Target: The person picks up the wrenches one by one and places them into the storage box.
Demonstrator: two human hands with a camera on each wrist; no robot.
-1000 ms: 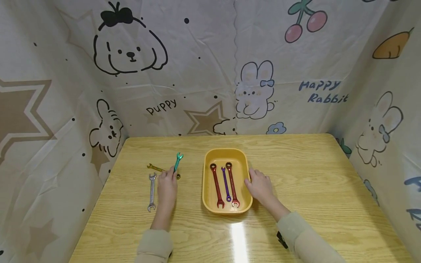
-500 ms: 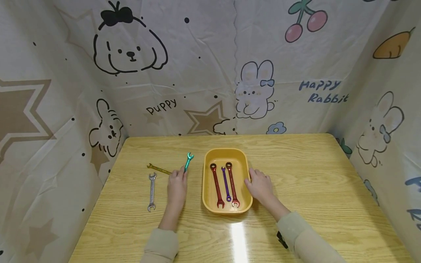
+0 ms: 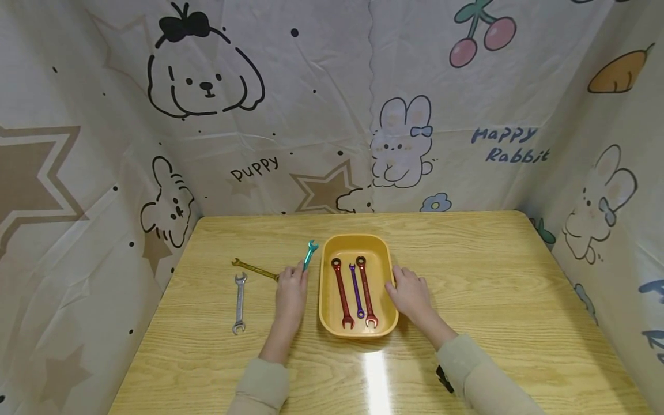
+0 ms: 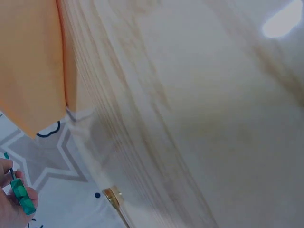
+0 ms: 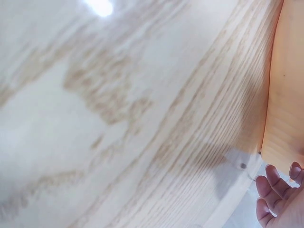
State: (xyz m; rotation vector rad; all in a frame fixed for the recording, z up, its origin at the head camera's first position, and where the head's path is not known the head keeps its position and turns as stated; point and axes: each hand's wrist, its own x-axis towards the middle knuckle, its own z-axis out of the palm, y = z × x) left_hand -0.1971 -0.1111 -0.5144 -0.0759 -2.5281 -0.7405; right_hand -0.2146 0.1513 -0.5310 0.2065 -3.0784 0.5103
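Observation:
My left hand (image 3: 291, 293) grips a green wrench (image 3: 310, 253), its open end pointing up past the fingers, just left of a yellow tray (image 3: 324, 291). In the left wrist view, the wrench's lower end (image 4: 23, 197) shows beside the palm. My right hand (image 3: 411, 293) holds the tray's right rim, thumb over the edge and fingers along the outside. Inside the tray lie two red wrenches (image 3: 342, 294) with a small purple wrench (image 3: 357, 291) between them. A gold wrench (image 3: 254, 268) lies slanted on the table, its right end partly hidden by my left hand.
A silver wrench (image 3: 240, 302) lies lengthwise on the left of the wooden table (image 3: 482, 271). Cloth walls with cartoon prints (image 3: 332, 115) stand behind the table and along both sides.
My left hand has moved right with the green wrench, from over the gold wrench toward the tray. More of the gold wrench's shaft shows. The right hand and tray have stayed put.

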